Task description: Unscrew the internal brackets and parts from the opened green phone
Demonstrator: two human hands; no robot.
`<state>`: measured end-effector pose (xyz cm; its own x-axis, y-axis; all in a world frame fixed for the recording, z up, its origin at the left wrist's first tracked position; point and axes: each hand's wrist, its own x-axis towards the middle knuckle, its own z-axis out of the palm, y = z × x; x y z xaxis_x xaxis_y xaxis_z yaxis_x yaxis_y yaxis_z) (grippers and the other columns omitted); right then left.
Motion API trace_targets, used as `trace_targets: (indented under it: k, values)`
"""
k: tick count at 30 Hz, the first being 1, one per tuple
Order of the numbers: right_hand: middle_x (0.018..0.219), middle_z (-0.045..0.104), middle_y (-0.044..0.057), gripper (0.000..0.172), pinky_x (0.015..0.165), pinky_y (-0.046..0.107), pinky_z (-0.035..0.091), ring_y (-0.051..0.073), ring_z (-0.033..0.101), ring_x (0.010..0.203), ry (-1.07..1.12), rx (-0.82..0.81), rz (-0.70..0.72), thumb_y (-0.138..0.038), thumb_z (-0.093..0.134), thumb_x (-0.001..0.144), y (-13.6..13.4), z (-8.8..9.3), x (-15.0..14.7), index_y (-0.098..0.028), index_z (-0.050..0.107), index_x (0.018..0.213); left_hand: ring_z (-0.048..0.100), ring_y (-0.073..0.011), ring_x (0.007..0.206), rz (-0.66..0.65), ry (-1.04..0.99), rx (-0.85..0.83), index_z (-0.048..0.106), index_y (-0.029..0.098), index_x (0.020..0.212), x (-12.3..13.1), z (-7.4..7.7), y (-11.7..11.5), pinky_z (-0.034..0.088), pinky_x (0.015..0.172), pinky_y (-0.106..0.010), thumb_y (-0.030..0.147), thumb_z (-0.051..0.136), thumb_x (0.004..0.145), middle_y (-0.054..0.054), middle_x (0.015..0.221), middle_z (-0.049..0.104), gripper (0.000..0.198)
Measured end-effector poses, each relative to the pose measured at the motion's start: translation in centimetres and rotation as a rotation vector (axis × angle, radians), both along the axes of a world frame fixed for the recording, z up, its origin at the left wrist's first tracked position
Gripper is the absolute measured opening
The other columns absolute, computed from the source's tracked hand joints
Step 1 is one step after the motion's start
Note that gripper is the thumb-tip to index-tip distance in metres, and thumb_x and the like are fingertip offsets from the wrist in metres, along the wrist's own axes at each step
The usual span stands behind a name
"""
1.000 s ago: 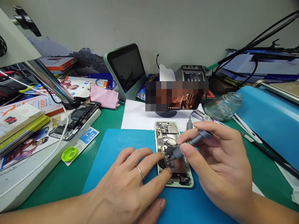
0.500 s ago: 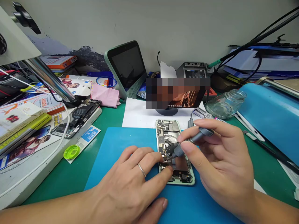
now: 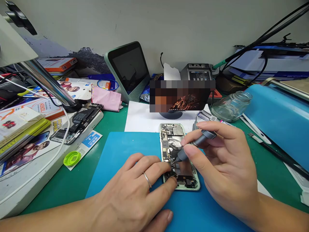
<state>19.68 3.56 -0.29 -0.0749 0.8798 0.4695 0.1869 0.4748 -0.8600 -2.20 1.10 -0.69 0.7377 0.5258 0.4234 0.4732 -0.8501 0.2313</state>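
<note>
An opened phone [image 3: 178, 151] with a pale green frame lies face down on a blue mat [image 3: 125, 154], its boards and parts exposed. My right hand [image 3: 224, 170] is closed round a grey precision screwdriver [image 3: 195, 143], whose tip touches the phone's middle. My left hand [image 3: 137, 190], a ring on one finger, lies flat on the mat with its fingers spread. Its fingertips press on the phone's left edge and lower boards.
A second opened phone [image 3: 77, 120] lies on a white pad at the left beside a green cap [image 3: 71, 158]. A small screen device [image 3: 127, 69], a glass jar [image 3: 230, 106], a soldering station [image 3: 199, 72], cables and a blue surface [image 3: 277, 112] surround the mat.
The view has shifted slightly. The screwdriver tip stays on the phone's middle while my right fingers shift a little on the handle. My left fingertips have slid slightly lower on the phone.
</note>
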Motion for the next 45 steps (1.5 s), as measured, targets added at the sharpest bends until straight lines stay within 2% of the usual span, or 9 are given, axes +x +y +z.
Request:
trace_targets:
  k: [3, 8, 10, 15, 25, 33, 36, 40, 45]
  values:
    - [0.095, 0.069, 0.000, 0.037, 0.071, 0.037, 0.067, 0.018, 0.072, 0.077, -0.008, 0.003, -0.023, -0.014, 0.068, 0.096, 0.0, 0.1, 0.0, -0.033, 0.056, 0.125, 0.065, -0.0291, 0.114, 0.024, 0.013, 0.005, 0.070, 0.017, 0.124, 0.0, 0.1, -0.1, 0.050, 0.090, -0.045, 0.029, 0.060, 0.101, -0.012, 0.131, 0.071, 0.028]
    - [0.093, 0.069, 0.001, 0.035, 0.049, 0.027, 0.060, 0.017, 0.070, 0.072, -0.033, 0.011, -0.109, -0.017, 0.072, 0.094, 0.2, 0.0, 0.0, -0.031, 0.059, 0.124, 0.065, -0.0305, 0.115, 0.037, 0.019, 0.011, 0.070, 0.018, 0.125, -0.1, -0.3, -0.2, 0.050, 0.088, -0.046, 0.030, 0.059, 0.101, -0.012, 0.135, 0.070, 0.029]
    - [0.093, 0.069, 0.001, 0.034, 0.052, 0.027, 0.062, 0.017, 0.071, 0.074, -0.042, -0.008, -0.105, -0.019, 0.073, 0.094, 0.3, -0.1, 0.1, -0.031, 0.059, 0.124, 0.064, -0.0307, 0.116, 0.028, -0.002, 0.016, 0.069, 0.018, 0.126, -0.1, -0.7, -0.1, 0.049, 0.089, -0.047, 0.031, 0.057, 0.103, -0.013, 0.135, 0.070, 0.030]
    - [0.094, 0.070, -0.001, 0.035, 0.078, 0.036, 0.067, 0.017, 0.073, 0.080, -0.050, -0.038, -0.062, -0.019, 0.071, 0.095, 0.1, -0.4, 0.2, -0.032, 0.058, 0.125, 0.062, -0.0314, 0.119, 0.023, 0.000, 0.012, 0.068, 0.018, 0.127, -0.1, -0.9, -0.1, 0.048, 0.091, -0.048, 0.033, 0.055, 0.104, -0.013, 0.136, 0.069, 0.031]
    - [0.093, 0.069, -0.002, 0.036, 0.073, 0.032, 0.065, 0.015, 0.071, 0.077, -0.027, -0.015, -0.037, -0.015, 0.070, 0.095, 0.0, -0.1, 0.1, -0.033, 0.058, 0.125, 0.061, -0.0318, 0.119, 0.013, -0.008, -0.010, 0.067, 0.018, 0.132, -0.2, -1.3, -0.1, 0.046, 0.089, -0.048, 0.038, 0.053, 0.106, -0.013, 0.137, 0.068, 0.036]
    - [0.098, 0.069, -0.001, 0.037, 0.080, 0.036, 0.065, 0.017, 0.072, 0.083, -0.001, -0.049, -0.015, -0.018, 0.069, 0.098, 0.0, -0.5, 0.3, -0.035, 0.057, 0.129, 0.061, -0.0302, 0.119, 0.008, 0.046, -0.044, 0.066, 0.018, 0.134, -0.3, -0.5, -0.1, 0.046, 0.092, -0.045, 0.038, 0.057, 0.105, -0.013, 0.138, 0.068, 0.037]
    - [0.099, 0.069, -0.001, 0.037, 0.080, 0.036, 0.065, 0.017, 0.071, 0.084, 0.008, -0.049, -0.012, -0.018, 0.068, 0.098, 0.0, -0.6, 0.3, -0.035, 0.057, 0.129, 0.060, -0.0298, 0.121, 0.019, 0.011, -0.044, 0.065, 0.019, 0.136, -0.3, -0.6, -0.2, 0.044, 0.094, -0.044, 0.042, 0.052, 0.107, -0.012, 0.139, 0.066, 0.039]
    - [0.099, 0.068, -0.001, 0.038, 0.080, 0.035, 0.064, 0.016, 0.071, 0.084, 0.029, -0.061, 0.003, -0.019, 0.067, 0.099, 0.1, -0.7, 0.3, -0.037, 0.056, 0.130, 0.055, -0.0301, 0.128, 0.095, -0.035, -0.051, 0.063, 0.022, 0.140, -0.5, -0.7, -0.5, 0.039, 0.100, -0.045, 0.045, 0.044, 0.109, -0.010, 0.144, 0.061, 0.043]
    - [0.097, 0.068, -0.002, 0.036, 0.076, 0.035, 0.064, 0.016, 0.070, 0.081, 0.044, -0.064, -0.001, -0.019, 0.067, 0.099, 0.3, -0.8, 0.3, -0.036, 0.056, 0.130, 0.052, -0.0351, 0.132, 0.239, 0.036, 0.019, 0.060, 0.022, 0.145, -0.8, -0.2, -0.5, 0.030, 0.103, -0.050, 0.046, 0.046, 0.105, -0.012, 0.149, 0.058, 0.048]
